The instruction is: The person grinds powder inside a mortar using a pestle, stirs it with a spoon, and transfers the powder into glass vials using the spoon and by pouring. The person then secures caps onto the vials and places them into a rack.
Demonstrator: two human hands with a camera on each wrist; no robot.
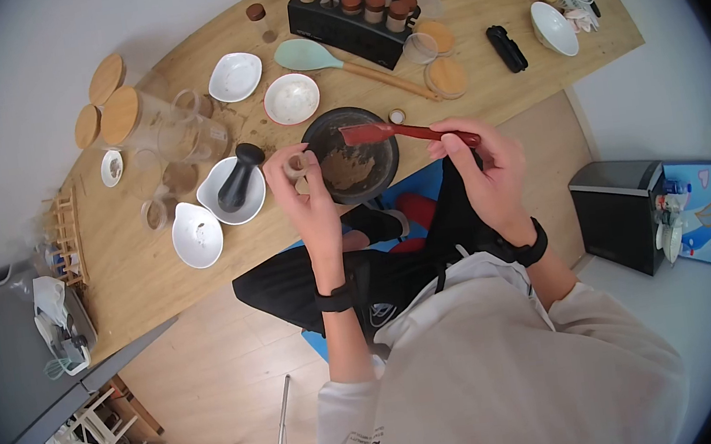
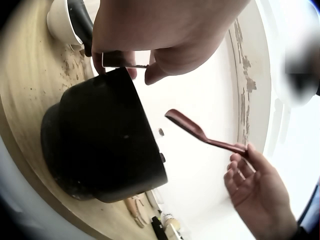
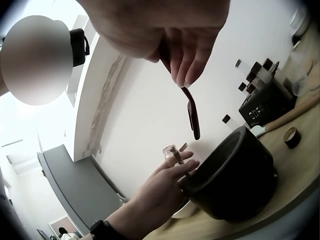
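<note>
In the head view, a dark mortar [image 1: 353, 171] holding brown powder stands at the table's front edge. My left hand [image 1: 308, 197] grips a small glass jar [image 1: 296, 164] at the mortar's left rim; the right wrist view shows the jar's open mouth [image 3: 170, 149] facing up. My right hand [image 1: 490, 172] pinches the handle of a dark red spatula [image 1: 370, 134], its blade above the mortar [image 3: 235, 175] without touching it. In the left wrist view the spatula [image 2: 192, 128] hangs clear of the mortar [image 2: 107, 140].
White bowls [image 1: 197, 234] stand left of the mortar, one holding a black pestle [image 1: 241, 179]. Behind are a red-rimmed bowl [image 1: 292, 99], a green spatula [image 1: 308, 55] and a black rack [image 1: 353, 20] of capped jars. A small cap [image 1: 397, 117] lies right of the mortar.
</note>
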